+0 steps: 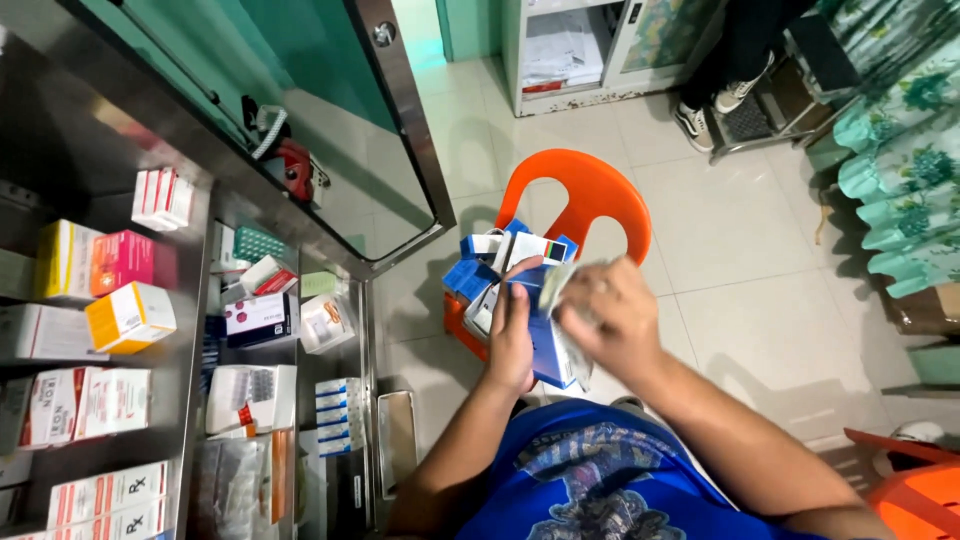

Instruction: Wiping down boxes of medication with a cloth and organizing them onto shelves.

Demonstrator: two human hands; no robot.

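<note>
Blue and white boxes [500, 262], stacked above an orange chair [590, 190].
The left hand [512, 335] grips the stack from its near side; the right hand [608, 318], just right of the stack, pinches a crumpled cloth [556, 282] against it.

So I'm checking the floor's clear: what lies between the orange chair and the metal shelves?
Head view: only bare tiled floor lies between the orange chair and the metal shelves.
</note>
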